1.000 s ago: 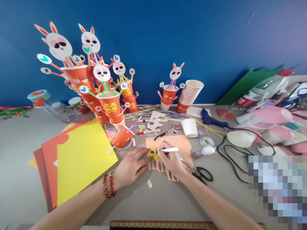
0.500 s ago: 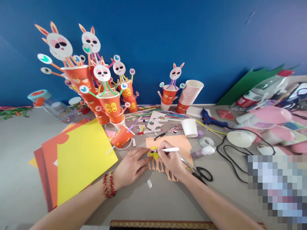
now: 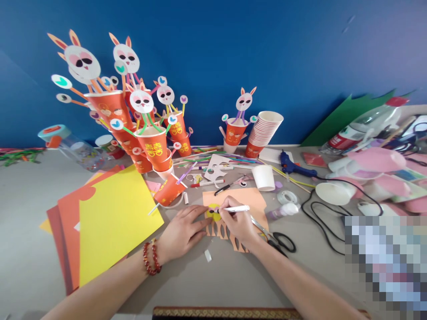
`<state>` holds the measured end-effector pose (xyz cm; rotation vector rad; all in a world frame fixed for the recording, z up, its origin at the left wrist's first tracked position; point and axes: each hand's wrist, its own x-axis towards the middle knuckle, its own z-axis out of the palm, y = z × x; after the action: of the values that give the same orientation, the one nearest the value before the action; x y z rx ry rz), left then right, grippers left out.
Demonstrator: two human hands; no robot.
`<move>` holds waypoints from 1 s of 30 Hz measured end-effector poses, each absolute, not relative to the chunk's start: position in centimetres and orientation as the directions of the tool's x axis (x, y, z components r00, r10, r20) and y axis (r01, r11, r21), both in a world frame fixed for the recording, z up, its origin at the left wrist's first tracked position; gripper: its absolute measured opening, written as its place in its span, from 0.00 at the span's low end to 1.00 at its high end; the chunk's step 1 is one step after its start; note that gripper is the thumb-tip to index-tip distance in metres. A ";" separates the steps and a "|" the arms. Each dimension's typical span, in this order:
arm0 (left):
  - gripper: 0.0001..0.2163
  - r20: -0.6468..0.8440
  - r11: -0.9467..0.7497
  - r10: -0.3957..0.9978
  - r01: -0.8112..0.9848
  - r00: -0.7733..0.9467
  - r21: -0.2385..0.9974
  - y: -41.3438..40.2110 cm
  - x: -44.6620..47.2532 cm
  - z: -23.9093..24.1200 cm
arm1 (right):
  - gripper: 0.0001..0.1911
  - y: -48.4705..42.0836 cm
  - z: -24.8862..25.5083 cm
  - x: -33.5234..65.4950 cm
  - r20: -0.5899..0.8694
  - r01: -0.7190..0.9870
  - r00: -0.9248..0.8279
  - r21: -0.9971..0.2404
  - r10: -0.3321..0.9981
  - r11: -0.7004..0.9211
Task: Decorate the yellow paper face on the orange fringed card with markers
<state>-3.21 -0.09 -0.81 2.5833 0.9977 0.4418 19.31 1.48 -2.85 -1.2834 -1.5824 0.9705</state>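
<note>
Sheets of yellow and orange card [image 3: 113, 222] lie fanned at the left of the grey table [image 3: 30, 213]. Just to their right the left hand [image 3: 182, 231], a red bead bracelet [image 3: 151, 258] on its wrist, rests flat with fingers stretched out and grips nothing; its fingertips press down beside a small yellow paper disc [image 3: 213, 215]. The disc sits on the near left edge of a pale orange paper sheet with leaf-shaped cut-outs [image 3: 248, 198].

The slim white marker pen [image 3: 236, 208] meets the disc with its dark tip. Its long axis runs almost level across the view, tip pointing left and blunt end right. The right hand [image 3: 238, 224] has its fingers pinched closed around the barrel.

My judgement is that the light disc could slide or turn under the tip if the left fingers ease off, smearing the mark. Black-handled scissors [image 3: 282, 242] lie just beside the right wrist, near enough to be knocked.
</note>
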 end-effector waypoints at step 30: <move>0.18 0.153 -0.691 0.693 0.589 0.705 0.418 -0.1 -3.1 -0.5 | 0.09 1.3 -1.8 19.0 0.134 0.187 -0.054 -0.972 0.990 0.142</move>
<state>-3.09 -0.05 -0.48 2.5752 1.0033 0.4284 18.96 1.27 -1.81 -1.2216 -1.4414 1.0375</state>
